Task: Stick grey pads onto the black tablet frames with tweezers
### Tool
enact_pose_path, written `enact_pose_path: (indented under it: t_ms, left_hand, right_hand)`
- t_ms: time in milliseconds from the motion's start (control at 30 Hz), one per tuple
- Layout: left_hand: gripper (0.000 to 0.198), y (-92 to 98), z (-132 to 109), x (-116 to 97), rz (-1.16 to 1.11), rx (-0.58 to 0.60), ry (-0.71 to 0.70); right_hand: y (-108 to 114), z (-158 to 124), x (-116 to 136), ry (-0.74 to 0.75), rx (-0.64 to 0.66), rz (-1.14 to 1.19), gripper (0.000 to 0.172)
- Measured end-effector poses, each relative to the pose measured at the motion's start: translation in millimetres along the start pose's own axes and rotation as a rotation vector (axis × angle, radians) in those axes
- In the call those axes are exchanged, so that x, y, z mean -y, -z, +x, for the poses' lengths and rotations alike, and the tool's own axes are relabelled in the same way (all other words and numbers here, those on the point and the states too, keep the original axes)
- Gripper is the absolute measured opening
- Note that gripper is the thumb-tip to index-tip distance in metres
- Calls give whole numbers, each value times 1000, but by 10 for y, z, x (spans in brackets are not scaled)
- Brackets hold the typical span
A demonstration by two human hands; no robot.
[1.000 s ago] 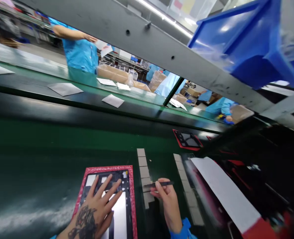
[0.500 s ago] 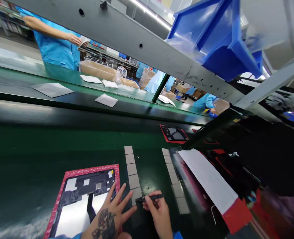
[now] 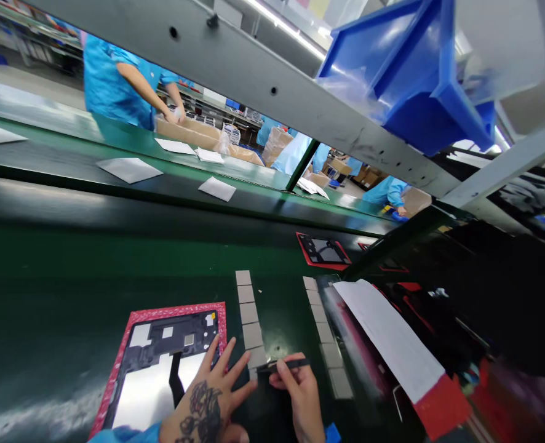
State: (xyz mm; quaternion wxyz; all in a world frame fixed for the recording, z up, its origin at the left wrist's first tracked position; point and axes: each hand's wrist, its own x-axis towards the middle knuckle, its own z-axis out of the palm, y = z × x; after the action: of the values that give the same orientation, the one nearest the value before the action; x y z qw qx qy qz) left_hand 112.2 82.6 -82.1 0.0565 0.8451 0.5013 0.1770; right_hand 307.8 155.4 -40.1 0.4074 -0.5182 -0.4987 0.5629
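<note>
Head view: the left hand (image 3: 206, 403), its grip spread wide, has slid to the edge of the red-framed panel (image 3: 175, 309), while the right hand (image 3: 300, 394) narrowly pinches dark tweezers (image 3: 288, 365), tips at the lowest grey pad (image 3: 256, 357).

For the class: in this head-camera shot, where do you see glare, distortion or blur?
In the head view, a pale glare streak crosses the green workbench at lower left; the wide lens tilts and stretches the grey steel beam; the blue plastic bin looks skewed; the far right falls dark and hard to read.
</note>
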Motion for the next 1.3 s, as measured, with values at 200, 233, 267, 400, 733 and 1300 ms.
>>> enact_pose_path:
  t_ms: [200,233,267,400,733,1300]
  left_hand:
    - [56,99,-17,-222,151,-298,44]
    - [51,189,-48,-260,155,-343,36]
    - [46,292,-99,-282,145,-383,20]
    - [21,689,-490,-116,75,-465,125]
    - [30,534,-1057,714,342,-529,426]
    - [32,541,-982,627,295,-521,523]
  right_hand:
    - [-169,178,366,-7,-121,153,57]
    - [-291,208,426,-2,-108,164,58]
    - [-439,231,471,2,-88,172,59]
    - [-1151,242,463,-31,84,174,59]
    - [-1820,164,112,-41,200,59,63]
    - [-1816,116,45,58,199,-17,53]
